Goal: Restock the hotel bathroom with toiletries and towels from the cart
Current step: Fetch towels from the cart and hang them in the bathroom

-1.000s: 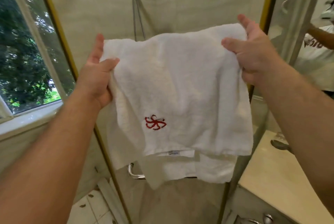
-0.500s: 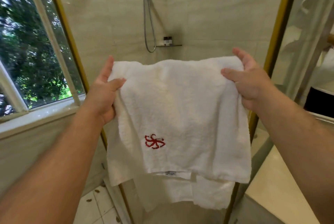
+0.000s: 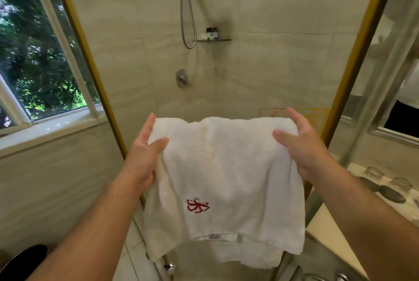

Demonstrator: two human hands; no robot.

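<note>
A white towel (image 3: 226,167) with a red embroidered logo hangs folded in front of the glass shower door (image 3: 249,76). My left hand (image 3: 145,151) pinches its top left corner, thumb on the front and fingers behind. At the top right corner my right hand (image 3: 301,144) grips it the same way. The towel's lower edge hides the door handle, of which only a chrome end (image 3: 170,266) shows below.
The shower hose (image 3: 188,9), mixer valve (image 3: 182,79) and a small shelf with bottles (image 3: 212,36) are behind the glass. A window (image 3: 34,54) is on the left. A vanity counter (image 3: 335,240) with glasses (image 3: 374,172) lies on the right. A dark bin (image 3: 20,260) sits low left.
Both hands have lowered the towel in front of the shower door, and the view has tipped downward, revealing the mixer valve and shelf above it.
</note>
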